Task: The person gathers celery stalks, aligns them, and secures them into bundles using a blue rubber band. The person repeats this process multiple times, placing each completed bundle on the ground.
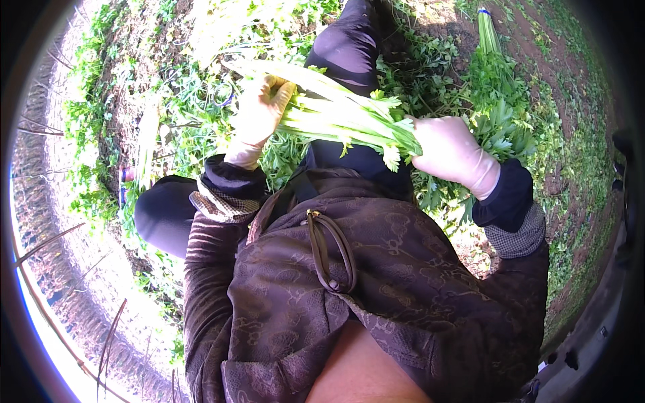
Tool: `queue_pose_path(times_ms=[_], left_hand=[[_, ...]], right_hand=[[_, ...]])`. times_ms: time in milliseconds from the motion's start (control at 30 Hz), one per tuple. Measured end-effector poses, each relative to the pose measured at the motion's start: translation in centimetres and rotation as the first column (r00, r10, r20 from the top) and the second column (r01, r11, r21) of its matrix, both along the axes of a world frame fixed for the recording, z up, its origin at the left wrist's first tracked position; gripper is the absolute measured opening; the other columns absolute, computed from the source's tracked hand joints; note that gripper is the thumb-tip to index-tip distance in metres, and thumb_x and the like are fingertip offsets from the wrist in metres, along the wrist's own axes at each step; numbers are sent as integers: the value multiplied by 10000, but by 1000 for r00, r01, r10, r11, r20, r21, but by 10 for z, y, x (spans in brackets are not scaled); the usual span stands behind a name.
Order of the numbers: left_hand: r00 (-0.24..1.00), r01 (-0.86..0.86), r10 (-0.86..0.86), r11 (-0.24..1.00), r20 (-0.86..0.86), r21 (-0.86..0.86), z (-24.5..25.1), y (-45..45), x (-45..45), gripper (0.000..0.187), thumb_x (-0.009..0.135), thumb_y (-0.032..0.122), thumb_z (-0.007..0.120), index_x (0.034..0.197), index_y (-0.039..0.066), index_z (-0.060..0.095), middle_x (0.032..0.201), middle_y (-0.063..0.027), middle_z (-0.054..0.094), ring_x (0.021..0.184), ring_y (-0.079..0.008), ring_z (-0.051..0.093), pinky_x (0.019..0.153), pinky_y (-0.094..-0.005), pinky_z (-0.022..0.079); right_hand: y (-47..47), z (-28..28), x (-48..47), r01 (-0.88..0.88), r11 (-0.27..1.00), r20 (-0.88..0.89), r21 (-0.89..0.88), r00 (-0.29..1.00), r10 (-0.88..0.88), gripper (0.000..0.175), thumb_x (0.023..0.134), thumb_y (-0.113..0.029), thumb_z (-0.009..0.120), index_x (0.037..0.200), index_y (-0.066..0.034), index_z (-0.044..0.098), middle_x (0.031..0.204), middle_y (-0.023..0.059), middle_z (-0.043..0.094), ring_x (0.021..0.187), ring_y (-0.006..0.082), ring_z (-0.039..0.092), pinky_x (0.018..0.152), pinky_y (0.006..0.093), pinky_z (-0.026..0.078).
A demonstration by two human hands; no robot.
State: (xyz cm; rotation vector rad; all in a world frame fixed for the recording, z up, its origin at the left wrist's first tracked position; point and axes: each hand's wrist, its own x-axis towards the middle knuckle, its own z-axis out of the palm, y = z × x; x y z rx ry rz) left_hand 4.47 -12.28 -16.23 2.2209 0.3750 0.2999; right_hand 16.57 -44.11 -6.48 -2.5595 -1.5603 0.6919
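Note:
A bunch of celery [347, 116] lies across my two hands, above my lap, with its pale stalks to the left and its cut leafy part to the right. My left hand [257, 118], in a thin pale glove, is closed around the stalks near the left end, thumb on top. At the other end, my right hand [451, 151], gloved too, grips the leaves; its fingertips are hidden behind them. Beyond my left hand, a blue-purple loop [224, 96] lies among the greens; what it belongs to is unclear.
A celery bunch with a blue band [488, 32] lies on the soil at the upper right. Pale stalks [147, 136] lie at the left, near a small red and blue object [126, 181]. Loose leaves [433, 65] cover the ground around my legs. Dry twigs [50, 244] stick out at the far left.

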Motion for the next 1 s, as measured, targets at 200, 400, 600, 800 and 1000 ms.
queue_pose_path(times_ms=[200,400,600,800,1000], left_hand=[[873,-486,455,846,177,219,34,71,-5,321,975,352,653,1040,38,641,897,-91,700,720,-175,649,644,-337,533],[866,319,-366,929,-340,-187,45,19,0,438,963,421,647,1086,5,708,1001,-126,739,905,-229,682,816,-324,521],[994,-72,106,540,-17,-839,41,18,-3,209,981,296,647,968,91,685,727,17,624,577,-93,522,555,-245,468],[853,-520,520,839,48,160,62,122,-24,261,955,343,666,938,85,699,895,-53,725,674,-133,627,625,-302,540],[951,-162,4,856,308,491,35,37,-30,297,865,321,754,989,56,703,958,-92,711,820,-269,668,747,-365,523]], right_hand=[[-2,2,-5,-78,995,167,64,984,67,448,752,-168,686,1178,-38,636,786,90,679,674,272,697,596,376,552],[0,2,-10,-149,985,279,92,953,118,494,764,-193,715,1236,-74,636,809,61,662,683,256,694,609,350,549],[-7,-7,2,33,999,-27,18,999,-32,492,751,-183,709,1227,-87,635,898,105,701,758,319,699,667,408,547],[-8,-19,14,374,927,-846,-11,491,-208,494,790,-89,718,1265,-6,608,1090,71,693,980,137,617,932,297,479],[-5,-8,7,479,869,-979,-126,83,-187,601,808,-52,704,1369,51,516,1293,69,611,1145,130,560,1031,289,422]])
